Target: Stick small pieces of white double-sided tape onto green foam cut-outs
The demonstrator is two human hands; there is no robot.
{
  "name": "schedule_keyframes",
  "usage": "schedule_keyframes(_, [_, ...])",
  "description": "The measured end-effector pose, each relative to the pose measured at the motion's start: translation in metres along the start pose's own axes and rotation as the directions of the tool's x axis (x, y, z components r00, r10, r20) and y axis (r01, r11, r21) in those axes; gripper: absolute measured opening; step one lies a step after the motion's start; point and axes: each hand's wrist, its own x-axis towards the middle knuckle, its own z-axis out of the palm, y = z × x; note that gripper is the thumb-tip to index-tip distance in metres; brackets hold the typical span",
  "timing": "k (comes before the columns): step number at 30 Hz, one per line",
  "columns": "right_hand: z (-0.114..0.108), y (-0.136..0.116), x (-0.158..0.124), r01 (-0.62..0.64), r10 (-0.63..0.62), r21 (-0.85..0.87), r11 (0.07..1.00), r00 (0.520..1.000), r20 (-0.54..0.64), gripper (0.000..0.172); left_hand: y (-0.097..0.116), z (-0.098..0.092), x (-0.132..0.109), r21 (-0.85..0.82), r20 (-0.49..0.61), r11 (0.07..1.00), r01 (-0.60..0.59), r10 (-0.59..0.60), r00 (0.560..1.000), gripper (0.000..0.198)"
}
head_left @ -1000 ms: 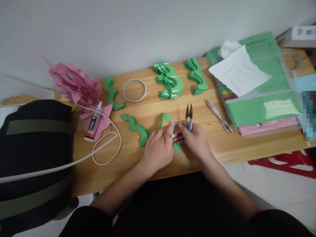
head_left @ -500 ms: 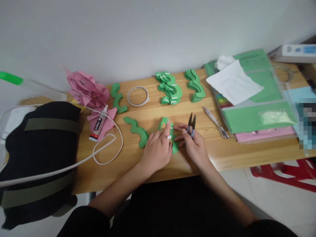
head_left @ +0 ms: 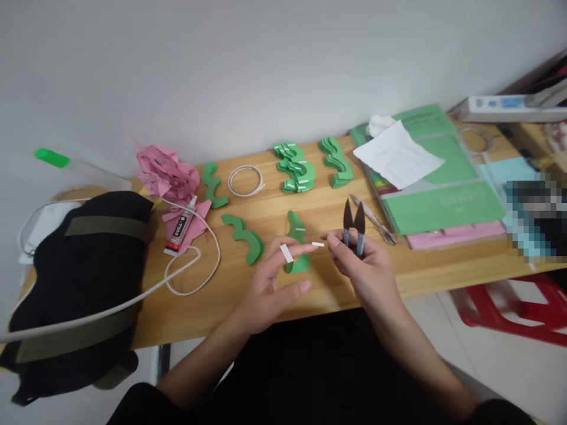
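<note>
My left hand (head_left: 266, 289) is raised above the table, its fingers stretched out and apart. A small white strip (head_left: 318, 244) sticks to its index fingertip, and a wider white piece of tape (head_left: 286, 254) lies across a finger. In my right hand (head_left: 367, 274) are thread snips (head_left: 354, 227), blades apart and pointing up. The thumb and index tip of that hand come close to the small strip; whether they touch it I cannot tell. Partly behind the left fingers lies a wavy green cutout (head_left: 301, 264) with a white strip on it. Left of it is another green wavy piece (head_left: 248, 239).
At the back are green cutout stacks (head_left: 299, 171), (head_left: 339, 165) and a tape roll (head_left: 245, 181). Pink scraps (head_left: 166, 171) and a glue tube (head_left: 181, 227) lie left, beside a black bag (head_left: 88, 265) and white cable. A pen (head_left: 374, 219) and green sheets (head_left: 447, 206) lie right.
My left hand has lifted off the green cutout, index finger extended, with a small white strip on its tip. My right fingertips have come to that strip, snips still in hand. The view has shifted slightly.
</note>
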Motion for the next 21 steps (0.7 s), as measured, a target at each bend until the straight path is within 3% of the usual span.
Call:
schedule_keyframes(4, [-0.002,-0.004,-0.011,-0.011,0.011,-0.037,0.999,1.000,-0.002,0.022,0.000,0.005,-0.006,0.094,0.002,0.995,-0.037,0.037,0.999,0.039])
schedule_keyframes(7, [-0.005,-0.003,-0.017,-0.005,0.006,-0.074,0.997,1.000,0.018,0.022,-0.001,0.011,-0.012,0.276,-0.009,0.956,-0.094,0.101,0.995,0.039])
schedule_keyframes(9, [-0.009,0.000,-0.021,-0.013,0.014,-0.104,0.994,1.000,0.005,0.023,-0.005,0.014,-0.018,0.507,-0.055,0.851,-0.137,0.191,0.980,0.041])
schedule_keyframes(11, [-0.014,0.008,-0.023,-0.046,0.041,-0.139,0.989,0.998,-0.040,0.025,-0.012,0.017,-0.027,0.734,-0.085,0.659,-0.162,0.326,0.941,0.043])
schedule_keyframes(14, [-0.018,0.023,-0.021,-0.131,0.114,-0.211,0.969,0.989,-0.092,0.028,-0.030,0.023,-0.043,0.850,0.070,0.440,-0.291,0.453,0.889,0.044])
schedule_keyframes(17, [-0.015,0.037,-0.015,-0.173,0.153,-0.314,0.934,0.984,-0.086,0.027,-0.048,0.030,-0.055,0.843,0.244,0.349,-0.409,0.430,0.869,0.045])
schedule_keyframes(21, [-0.006,0.047,-0.002,-0.120,0.114,-0.460,0.880,0.993,-0.041,0.022,-0.059,0.037,-0.057,0.890,0.254,0.282,-0.357,0.344,0.904,0.054])
